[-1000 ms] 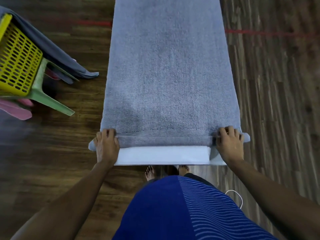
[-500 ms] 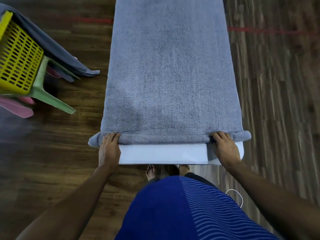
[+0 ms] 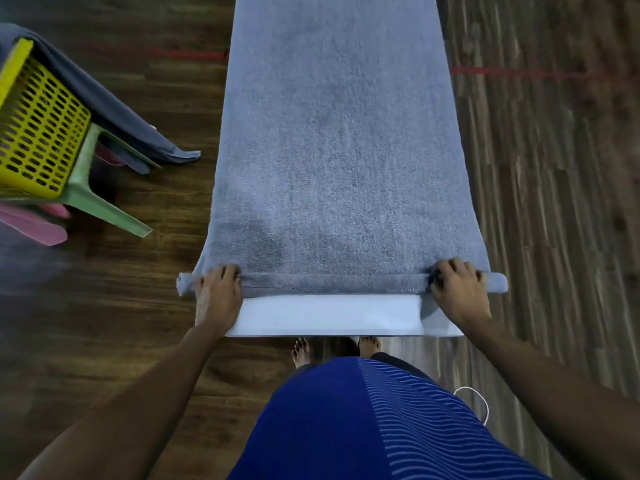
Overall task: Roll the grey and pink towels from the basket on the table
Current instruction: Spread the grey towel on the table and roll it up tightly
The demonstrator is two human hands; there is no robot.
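A long grey towel (image 3: 339,150) lies spread lengthwise along a narrow white table (image 3: 329,315). Its near end is turned into a thin roll (image 3: 336,283) across the table's width. My left hand (image 3: 217,292) grips the roll's left end, fingers curled over it. My right hand (image 3: 459,289) grips the right end the same way. A yellow perforated basket (image 3: 34,129) sits at the far left on a green plastic stool (image 3: 100,199). A dark grey towel (image 3: 114,109) hangs over the basket and a pink towel (image 3: 31,223) sticks out below it.
Dark wood flooring surrounds the table on both sides, with a red line (image 3: 519,72) on the floor at the back. My bare feet (image 3: 304,349) stand just under the table's near edge. A white cord (image 3: 479,403) loops at my right side.
The roll has turned over and moved a little farther up the table, showing more white tabletop in front. Both hands moved forward with it, fingers now curled over its top.
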